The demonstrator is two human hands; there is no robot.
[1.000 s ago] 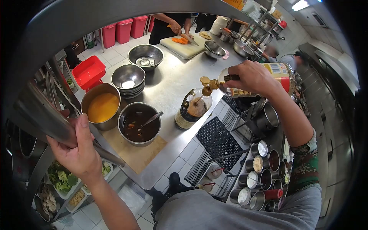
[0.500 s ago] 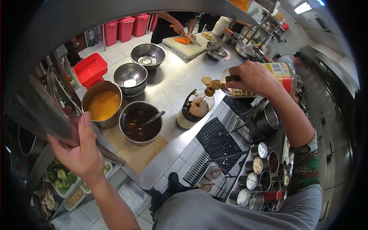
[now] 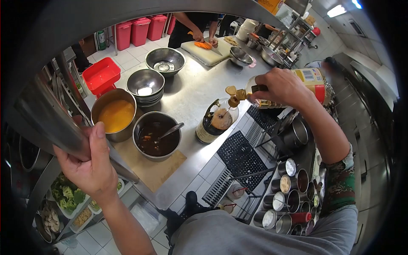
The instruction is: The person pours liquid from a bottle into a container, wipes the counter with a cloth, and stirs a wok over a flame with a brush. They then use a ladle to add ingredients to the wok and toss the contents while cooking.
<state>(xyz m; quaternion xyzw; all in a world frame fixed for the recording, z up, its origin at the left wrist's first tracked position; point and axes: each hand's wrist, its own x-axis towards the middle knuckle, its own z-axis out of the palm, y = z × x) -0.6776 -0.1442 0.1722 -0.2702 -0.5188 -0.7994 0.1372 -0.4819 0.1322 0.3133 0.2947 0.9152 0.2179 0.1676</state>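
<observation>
My right hand [image 3: 282, 88] grips the neck and handle of a large tilted bottle [image 3: 312, 87] with a yellow and red label. Its mouth is over a dark-liquid bottle [image 3: 211, 127] with a cut-open top, standing at the table's edge, and a thin stream runs down into foam. My left hand [image 3: 89, 163] is wrapped round a thick metal post [image 3: 55, 123] at the left. Near it are a pot of yellow liquid [image 3: 114, 117] and a pot of dark sauce [image 3: 155, 142] with a spoon [image 3: 171, 131] in it.
Stacked steel bowls [image 3: 145, 85], a larger bowl [image 3: 165, 61] and a red tray [image 3: 101, 75] stand farther back. Across the steel table [image 3: 191, 95], a person holds a knife over carrot on a cutting board [image 3: 204, 53]. Containers [image 3: 278, 199] crowd a counter at lower right.
The dark bottle holds a little more dark liquid, and the poured stream looks thinner. Across the table, the person's hands and knife have shifted slightly. Both of my hands keep their holds.
</observation>
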